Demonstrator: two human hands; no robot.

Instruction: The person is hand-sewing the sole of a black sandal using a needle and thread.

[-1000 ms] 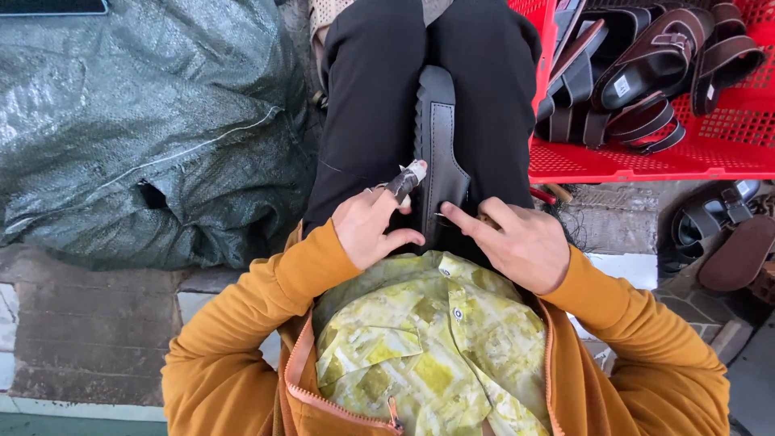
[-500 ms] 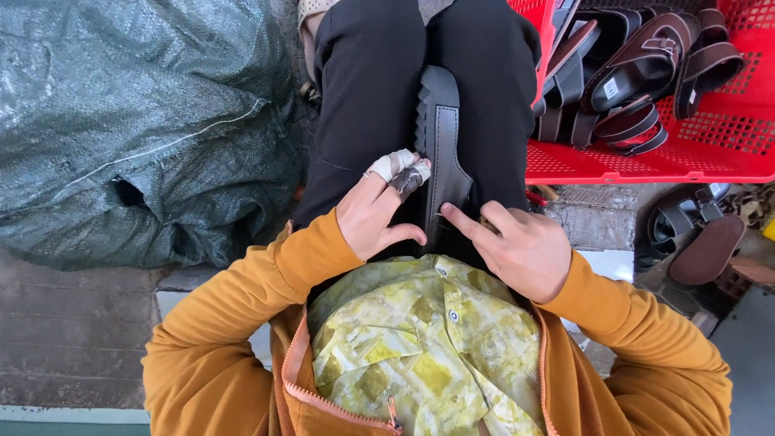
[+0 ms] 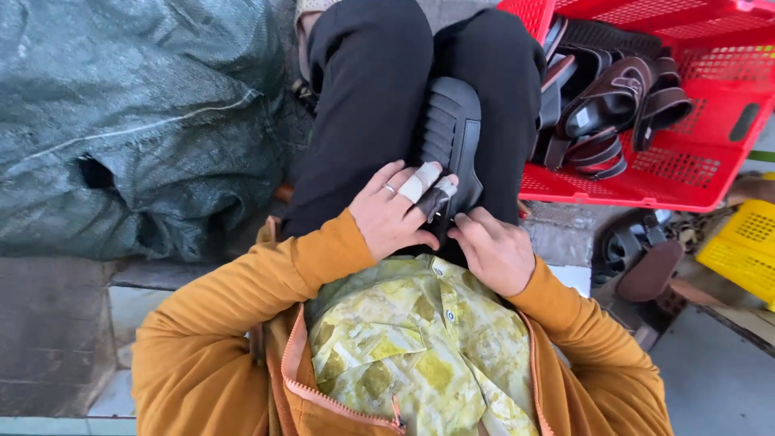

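Head view: mid-work on black sandal sole in lap, left hand and right hand both closed on its near end, firm pinch needed next

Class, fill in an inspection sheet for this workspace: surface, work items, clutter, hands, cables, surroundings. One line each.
Surface: the person's lap in black trousers; no table seen.
Work items: black ridged shoe sole lying between the thighs, tread up.
Clutter: red plastic crate holding brown strap sandals; more sandals on the ground; yellow crate.
Hands: left hand, two fingers taped, resting on the sole's near end; right hand touching the same end.
Cables: nothing seen.
Surroundings: large green woven sack at left; paved ground.
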